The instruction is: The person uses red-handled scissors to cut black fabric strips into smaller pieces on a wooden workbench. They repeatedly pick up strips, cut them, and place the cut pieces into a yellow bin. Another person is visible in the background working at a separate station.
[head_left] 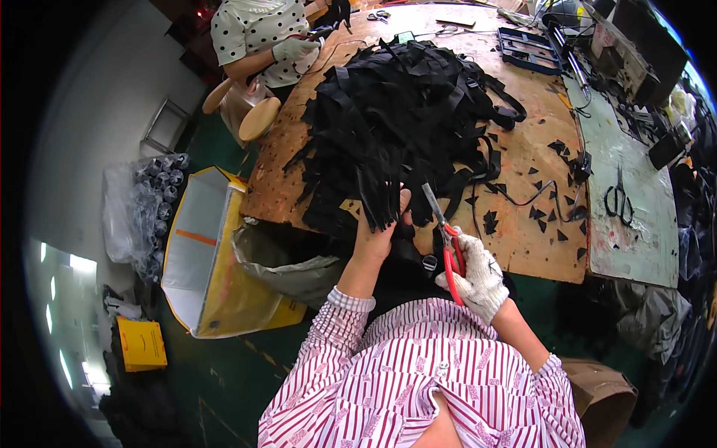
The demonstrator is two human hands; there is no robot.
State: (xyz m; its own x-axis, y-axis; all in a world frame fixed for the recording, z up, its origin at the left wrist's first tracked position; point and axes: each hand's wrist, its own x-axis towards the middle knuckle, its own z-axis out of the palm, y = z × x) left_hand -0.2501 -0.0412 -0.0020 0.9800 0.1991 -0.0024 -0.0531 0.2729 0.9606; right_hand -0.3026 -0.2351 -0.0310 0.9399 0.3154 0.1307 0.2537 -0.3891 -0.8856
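Note:
My bare left hand [385, 228] grips a bundle of black strap ends [379, 196] at the front of a big pile of black straps [407, 104], with some fingers hidden behind them. My right hand [476, 275], in a white knit glove, is closed on red-handled scissors [433, 201], whose blades point up and left beside the bundle and look closed. Small black triangular scraps [562, 234] lie scattered to the right of the pile on the worn wooden table [538, 261].
A co-worker in a dotted top [246, 41] works at the back left with gloved hands. Nearby are a stool [260, 118], a yellow bin [213, 254], and a grey sack [280, 261] below the table edge. Black scissors [618, 198], a blue tray [526, 52] and equipment [620, 60] occupy the right side.

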